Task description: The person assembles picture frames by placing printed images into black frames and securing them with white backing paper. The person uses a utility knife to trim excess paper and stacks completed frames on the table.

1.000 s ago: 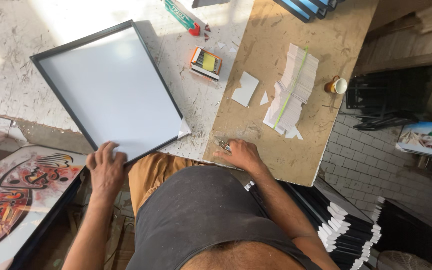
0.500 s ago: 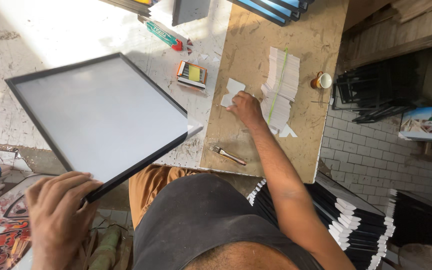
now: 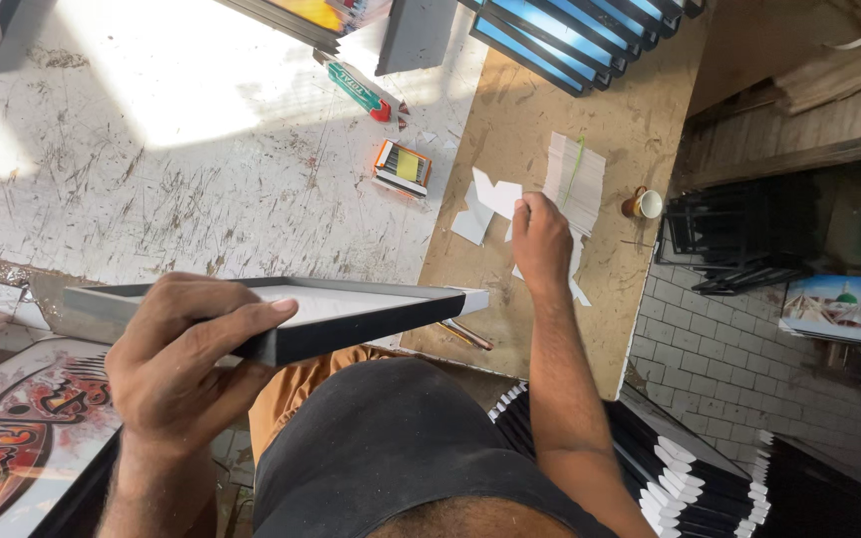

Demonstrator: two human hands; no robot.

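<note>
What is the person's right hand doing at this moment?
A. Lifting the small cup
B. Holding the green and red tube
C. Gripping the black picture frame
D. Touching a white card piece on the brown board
D: the right hand rests its fingertips on a white card piece lying on the brown board, while the left hand holds the black picture frame.

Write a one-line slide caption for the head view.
Left hand lifts a black picture frame edge-on while the right hand picks a white paper piece off the brown board.
</note>
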